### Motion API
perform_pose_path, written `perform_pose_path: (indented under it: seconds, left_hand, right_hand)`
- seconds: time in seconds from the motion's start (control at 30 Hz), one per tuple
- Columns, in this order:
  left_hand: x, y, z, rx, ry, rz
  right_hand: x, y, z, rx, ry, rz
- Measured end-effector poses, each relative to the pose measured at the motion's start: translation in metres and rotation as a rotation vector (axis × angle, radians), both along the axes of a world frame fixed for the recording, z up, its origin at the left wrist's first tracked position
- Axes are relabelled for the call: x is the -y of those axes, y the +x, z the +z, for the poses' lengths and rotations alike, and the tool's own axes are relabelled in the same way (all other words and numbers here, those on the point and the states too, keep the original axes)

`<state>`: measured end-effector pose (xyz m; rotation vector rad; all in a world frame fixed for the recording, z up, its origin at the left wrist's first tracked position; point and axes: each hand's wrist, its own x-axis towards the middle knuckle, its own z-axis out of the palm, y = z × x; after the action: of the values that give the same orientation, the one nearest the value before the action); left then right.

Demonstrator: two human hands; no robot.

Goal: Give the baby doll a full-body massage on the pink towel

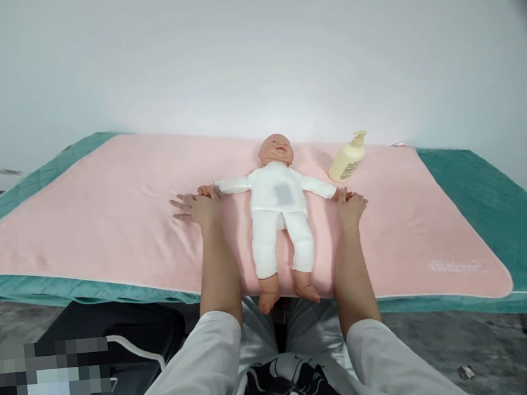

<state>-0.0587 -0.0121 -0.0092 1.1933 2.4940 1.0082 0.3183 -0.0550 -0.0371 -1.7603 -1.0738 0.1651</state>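
Two white sleeves (186, 370) come in from the near side of the doll (279, 203), so that's the closest stuff, along with a pair of legs in light trousers (257, 333) right below the doll's feet (306, 286), which poke out over the near edge of the pink mat (108, 217). The doll's on its back, flat out, arms stretched wide, so I'd call the laying-out part done. The left hand (203, 209) is at the doll's hand on that side: fingers splayed over the mat, thumb by the doll's wrist, though I can't tell if it's actually pinching. The right hand (353, 207) is at the doll's other hand with the fingers bent, and the contact's too small to say whether that's a real hold or just a touch. The arms don't look folded or crossed, so anything past this spread pose isn't done yet, imo. Clothes are on too, white top and white trousers (there's a dark patch on the chest, no clue if it's print or a stain). Further back, just beyond the doll's arm on the right-hand side, there's a yellow pump bottle (347, 160), with neither hand touching it. Behind the doll's head it's just white wall (251, 51).
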Motion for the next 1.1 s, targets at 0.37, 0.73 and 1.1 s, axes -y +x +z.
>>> perform_pose_path:
  seconds: [0.37, 0.73, 1.1]
  left_hand:
    - [0.0, 0.003, 0.007, 0.053, 0.202, 0.019]
    - [0.012, 0.048, 0.017, -0.045, 0.866, -0.428]
    - [0.019, 0.075, 0.019, -0.3, 0.811, -1.039]
  right_hand:
    - [0.007, -0.011, 0.011, -0.277, 0.034, -0.057]
    - [0.009, -0.05, 0.011, 0.065, 0.543, 0.373]
    - [0.02, -0.072, 0.018, 0.37, 0.584, 0.805]
